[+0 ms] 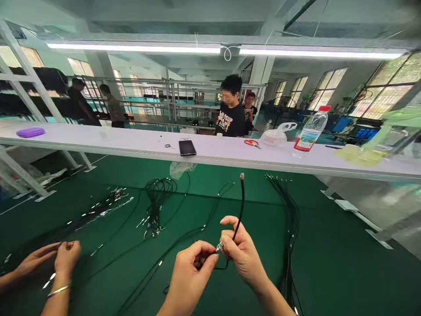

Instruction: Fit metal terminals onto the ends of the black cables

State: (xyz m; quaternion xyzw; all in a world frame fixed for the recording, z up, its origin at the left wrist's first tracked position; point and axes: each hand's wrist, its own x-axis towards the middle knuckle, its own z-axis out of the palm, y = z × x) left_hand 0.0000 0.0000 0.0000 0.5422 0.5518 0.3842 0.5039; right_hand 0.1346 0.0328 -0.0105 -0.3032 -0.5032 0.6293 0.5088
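My left hand (192, 263) is closed in a pinch on a thin black cable, its thumb and forefinger meeting at a small metal connector (219, 245). My right hand (241, 250) grips the same black cable (241, 197), whose free end sticks up with a small tip at the top. Both hands hover over the green work surface (329, 245). Several more black cables (158, 197) with metal ends lie spread on the surface ahead and to the left.
A co-worker's two hands (49, 259) handle cables at the lower left. A bundle of black cables (291, 219) lies at the right. The white shelf (131, 142) carries a phone (187, 148), red scissors (251, 143), a plastic bag, a water bottle (311, 130). People stand beyond it.
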